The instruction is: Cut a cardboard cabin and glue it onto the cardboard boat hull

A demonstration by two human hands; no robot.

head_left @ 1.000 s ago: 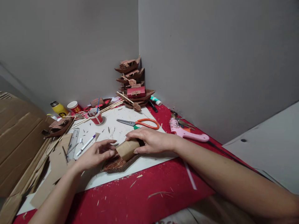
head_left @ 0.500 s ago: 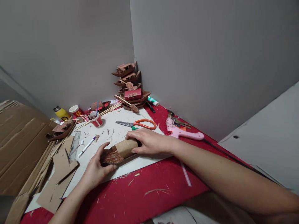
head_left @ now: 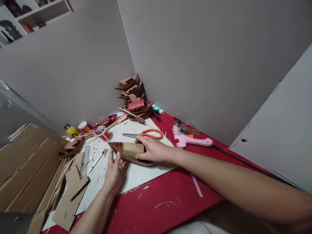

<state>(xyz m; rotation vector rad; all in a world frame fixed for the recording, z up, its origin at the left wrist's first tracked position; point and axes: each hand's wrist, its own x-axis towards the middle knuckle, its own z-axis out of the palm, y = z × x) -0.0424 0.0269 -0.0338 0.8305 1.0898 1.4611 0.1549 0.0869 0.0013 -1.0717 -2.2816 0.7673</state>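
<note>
A small brown model boat [head_left: 119, 149] with a pointed left end lies across the white board, a tan cardboard cover [head_left: 133, 150] arching over its middle. My right hand [head_left: 152, 149] grips its right part, thumb on the near side and fingers over the far side, hiding that end. At the near left side of the hull is my left hand [head_left: 115, 169], its bent fingers and thumb against the hull below the tip. Just beyond the boat lie scissors [head_left: 152, 134] with orange handles.
Finished model boats [head_left: 136, 105] are stacked in the corner. A pink glue gun [head_left: 192, 140] lies right, its cord trailing. Left are a paper cup [head_left: 102, 133], a white pen [head_left: 96, 161], a clear ruler [head_left: 85, 157], cardboard pieces [head_left: 64, 208] and a large carton [head_left: 26, 165].
The boat has turned, its left tip now pointing farther away from me. My left hand has shifted from around that tip to the hull's near side. The camera view has tilted.
</note>
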